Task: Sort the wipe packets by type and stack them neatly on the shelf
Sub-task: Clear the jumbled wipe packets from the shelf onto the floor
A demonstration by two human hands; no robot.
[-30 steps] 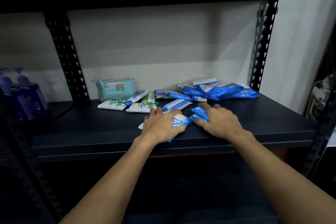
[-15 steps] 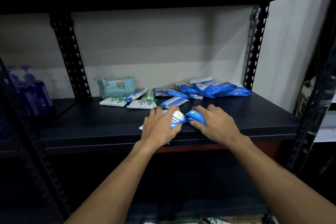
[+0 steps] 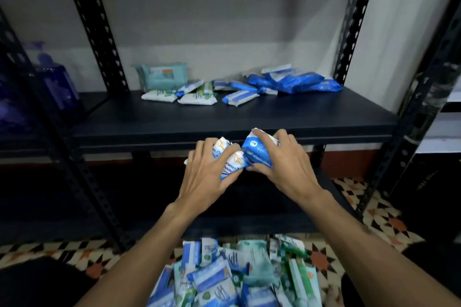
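Observation:
My left hand [image 3: 202,177] grips white-and-blue wipe packets [image 3: 228,161] just in front of the black shelf [image 3: 224,119], below its front edge. My right hand [image 3: 287,164] holds a blue packet [image 3: 257,149] beside them, touching them. On the shelf lie a teal pack [image 3: 162,76] at the back left, white-green packets [image 3: 197,99] near it, a blue-and-white packet [image 3: 240,97] in the middle and a heap of blue packets [image 3: 296,81] at the back right. A mixed pile of packets [image 3: 234,274] lies on the floor below my arms.
Black perforated uprights [image 3: 97,25] frame the shelf bay. Blue pump bottles [image 3: 55,85] stand in the bay to the left. A patterned tile floor [image 3: 384,222] shows under the rack. A lower shelf sits dark behind my hands.
Both hands have pulled back off the shelf surface with the packets in them, now held lower, in front of its edge. My view has tilted down, revealing the floor pile.

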